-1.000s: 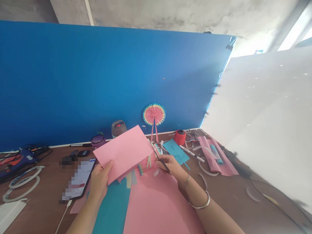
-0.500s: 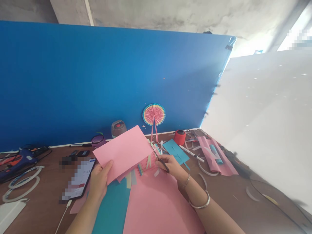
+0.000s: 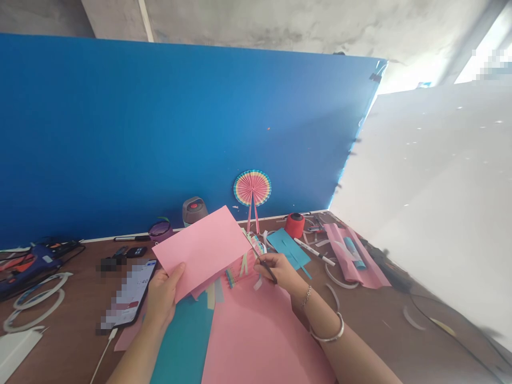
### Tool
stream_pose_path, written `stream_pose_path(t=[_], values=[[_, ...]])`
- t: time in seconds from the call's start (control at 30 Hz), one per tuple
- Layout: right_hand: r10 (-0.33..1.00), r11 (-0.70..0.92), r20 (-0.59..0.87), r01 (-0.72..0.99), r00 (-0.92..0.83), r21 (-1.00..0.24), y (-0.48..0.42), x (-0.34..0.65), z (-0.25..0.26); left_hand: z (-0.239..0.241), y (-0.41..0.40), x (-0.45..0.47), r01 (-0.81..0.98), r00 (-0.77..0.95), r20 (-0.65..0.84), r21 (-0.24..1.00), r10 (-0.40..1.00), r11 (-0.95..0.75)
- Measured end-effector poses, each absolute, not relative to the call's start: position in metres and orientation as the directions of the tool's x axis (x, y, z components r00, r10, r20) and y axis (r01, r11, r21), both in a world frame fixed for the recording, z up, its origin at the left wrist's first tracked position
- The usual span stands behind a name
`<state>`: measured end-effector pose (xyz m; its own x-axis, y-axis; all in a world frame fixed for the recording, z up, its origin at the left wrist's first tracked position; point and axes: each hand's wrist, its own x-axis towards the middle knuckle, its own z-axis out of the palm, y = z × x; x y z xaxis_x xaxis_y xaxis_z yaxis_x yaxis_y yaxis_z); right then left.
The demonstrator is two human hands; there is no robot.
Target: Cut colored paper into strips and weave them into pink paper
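Note:
My left hand [image 3: 162, 296] grips the near corner of a folded pink paper sheet [image 3: 204, 248] and holds it tilted up above the table. My right hand [image 3: 280, 272] is closed round a thin dark tool [image 3: 267, 269], likely scissors or a pen, whose tip meets the sheet's right edge. Short coloured paper strips [image 3: 238, 269] hang under the sheet. Beneath both hands lie a large pink sheet [image 3: 260, 336] and a teal sheet [image 3: 186, 341].
A phone [image 3: 130, 293] lies left of my hand, with a blue glue gun [image 3: 28, 264] and white paper rings [image 3: 36, 298] further left. A paper fan [image 3: 252, 189] leans on the blue board. A red spool [image 3: 295, 225], marker [image 3: 316, 253] and pink scraps [image 3: 350, 256] sit right.

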<state>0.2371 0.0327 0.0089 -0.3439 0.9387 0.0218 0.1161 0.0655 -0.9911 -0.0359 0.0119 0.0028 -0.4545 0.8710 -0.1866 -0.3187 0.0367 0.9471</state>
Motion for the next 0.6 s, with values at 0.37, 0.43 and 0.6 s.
stream_pose_path(t=[0.37, 0.43, 0.6], values=[[0.942, 0.011, -0.02, 0.09, -0.336, -0.996, 0.0314, 0.2372, 0.0062, 0.0016, 0.0107, -0.0359, -0.307, -0.376, -0.159, 0.951, 0.913, 0.039], [0.944, 0.011, -0.019, 0.089, -0.33, -0.996, 0.0308, 0.2371, 0.0073, -0.0001, 0.011, -0.036, -0.301, -0.371, -0.153, 0.953, 0.916, 0.037], [0.947, 0.009, -0.023, 0.097, -0.321, -0.995, 0.0309, 0.2363, 0.0081, -0.0024, 0.0107, -0.0365, -0.279, -0.36, -0.152, 0.959, 0.921, 0.049]])
